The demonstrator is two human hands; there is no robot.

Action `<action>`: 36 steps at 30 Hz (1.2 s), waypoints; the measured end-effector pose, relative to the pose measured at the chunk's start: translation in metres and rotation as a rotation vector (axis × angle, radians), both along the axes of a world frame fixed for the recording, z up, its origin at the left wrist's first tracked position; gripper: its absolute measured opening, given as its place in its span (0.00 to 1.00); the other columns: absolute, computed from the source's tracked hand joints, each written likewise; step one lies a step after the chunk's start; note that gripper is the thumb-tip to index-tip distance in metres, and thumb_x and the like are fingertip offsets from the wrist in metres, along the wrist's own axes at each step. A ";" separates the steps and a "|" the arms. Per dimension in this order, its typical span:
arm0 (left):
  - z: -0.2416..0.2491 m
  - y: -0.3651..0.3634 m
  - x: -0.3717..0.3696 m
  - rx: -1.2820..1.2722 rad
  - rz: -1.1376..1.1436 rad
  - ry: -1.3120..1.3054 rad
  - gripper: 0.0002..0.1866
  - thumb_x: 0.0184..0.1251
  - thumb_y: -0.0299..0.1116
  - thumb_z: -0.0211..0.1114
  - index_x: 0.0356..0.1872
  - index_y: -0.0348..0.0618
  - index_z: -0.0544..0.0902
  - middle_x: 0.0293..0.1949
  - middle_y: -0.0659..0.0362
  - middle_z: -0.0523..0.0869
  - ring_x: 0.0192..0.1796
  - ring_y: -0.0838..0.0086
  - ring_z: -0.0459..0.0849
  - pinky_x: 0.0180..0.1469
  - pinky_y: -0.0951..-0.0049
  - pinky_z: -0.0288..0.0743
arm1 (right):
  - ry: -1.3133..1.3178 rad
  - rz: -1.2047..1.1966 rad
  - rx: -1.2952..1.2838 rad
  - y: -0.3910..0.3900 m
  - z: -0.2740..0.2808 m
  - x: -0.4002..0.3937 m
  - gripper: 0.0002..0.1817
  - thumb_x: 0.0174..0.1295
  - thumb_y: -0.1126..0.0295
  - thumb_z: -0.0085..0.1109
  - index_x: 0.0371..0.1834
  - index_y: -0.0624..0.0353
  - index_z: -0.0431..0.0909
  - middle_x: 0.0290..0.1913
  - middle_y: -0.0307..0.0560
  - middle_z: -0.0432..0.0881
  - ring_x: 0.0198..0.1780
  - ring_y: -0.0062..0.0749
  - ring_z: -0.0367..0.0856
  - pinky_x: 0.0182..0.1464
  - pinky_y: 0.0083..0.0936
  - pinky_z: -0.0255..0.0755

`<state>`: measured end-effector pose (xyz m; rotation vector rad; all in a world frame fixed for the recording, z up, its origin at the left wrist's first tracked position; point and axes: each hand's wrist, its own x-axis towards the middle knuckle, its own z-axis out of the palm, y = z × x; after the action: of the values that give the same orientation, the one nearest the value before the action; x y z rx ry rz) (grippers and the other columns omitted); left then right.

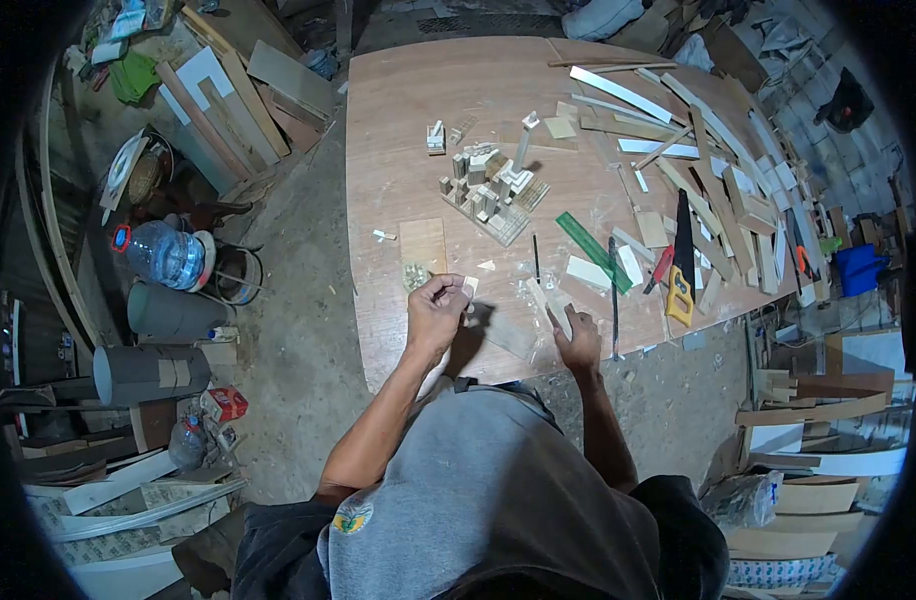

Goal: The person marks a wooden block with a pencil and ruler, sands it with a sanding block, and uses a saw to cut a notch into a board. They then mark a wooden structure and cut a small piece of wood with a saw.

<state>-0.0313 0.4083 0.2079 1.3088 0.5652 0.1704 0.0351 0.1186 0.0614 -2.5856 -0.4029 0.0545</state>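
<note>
My left hand (436, 312) is closed in a pinch over the front of the table, with a small pale wooden piece (470, 287) between thumb and fingers. My right hand (579, 343), near the table's front edge, is closed around the lower end of a narrow pale strip (539, 297). Just beyond my left hand, a pile of tiny pale pieces (415, 276) lies on a thin wooden board (423, 243). Farther back, a wooden model of clustered blocks and towers (493, 195) stands on its base. A slim dark stick (536, 257) lies between the hands and the model.
To the right lie a green ruler (584, 243), a long dark rod (613, 290), a red-handled cutter (660, 268) and a handsaw with yellow handle (681, 300). Many wood strips (668, 130) cover the table's right side. A water bottle (168, 256) stands off to the left.
</note>
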 end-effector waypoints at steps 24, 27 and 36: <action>-0.031 -0.072 0.050 0.018 0.266 0.109 0.15 0.67 0.25 0.69 0.52 0.30 0.82 0.32 0.57 0.88 0.33 0.79 0.84 0.37 0.76 0.82 | 0.041 0.355 0.667 0.097 0.104 0.039 0.16 0.57 0.77 0.70 0.50 0.68 0.83 0.37 0.54 0.85 0.33 0.36 0.86 0.35 0.29 0.80; -0.044 -0.071 0.056 -0.081 0.231 0.109 0.16 0.69 0.26 0.67 0.55 0.30 0.82 0.34 0.57 0.88 0.36 0.78 0.85 0.41 0.77 0.81 | 0.057 0.337 0.633 0.096 0.086 0.061 0.15 0.58 0.74 0.70 0.48 0.68 0.83 0.37 0.54 0.84 0.33 0.40 0.85 0.35 0.33 0.79; -0.093 -0.034 -0.030 0.137 0.270 0.264 0.17 0.73 0.28 0.63 0.59 0.34 0.81 0.48 0.52 0.89 0.50 0.69 0.87 0.51 0.68 0.84 | -0.121 0.103 0.315 0.114 -0.040 0.208 0.16 0.56 0.68 0.71 0.46 0.64 0.86 0.37 0.54 0.84 0.37 0.48 0.82 0.43 0.37 0.76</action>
<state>-0.0615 0.3739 0.1148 1.3943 0.9704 0.2647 0.2427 0.2329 0.0211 -2.2630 -0.5422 -0.1209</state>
